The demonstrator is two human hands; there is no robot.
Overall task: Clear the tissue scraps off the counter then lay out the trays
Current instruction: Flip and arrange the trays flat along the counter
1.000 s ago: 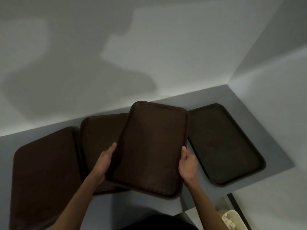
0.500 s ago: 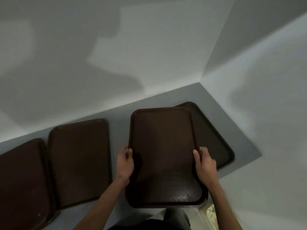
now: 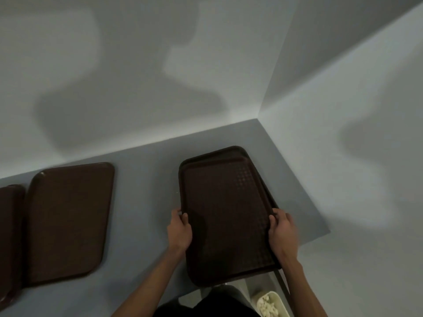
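Observation:
I hold a dark brown tray (image 3: 226, 216) over the right part of the grey counter (image 3: 146, 179). My left hand (image 3: 179, 229) grips its left rim and my right hand (image 3: 282, 229) grips its right rim. This tray covers almost all of another brown tray (image 3: 231, 151) lying in the corner; only that one's far and right edges show. A third brown tray (image 3: 68, 220) lies flat on the left of the counter, and a fourth (image 3: 10, 236) is cut off by the left frame edge.
White walls close the counter at the back and on the right, meeting in a corner (image 3: 258, 117). Below the counter's front edge stands a white bin (image 3: 270, 305) holding pale scraps. Bare counter lies between the left trays and the held tray.
The held tray has moved right and now sits over the corner tray, hiding most of it. The view has swung right, so the left trays have slid toward the frame edge.

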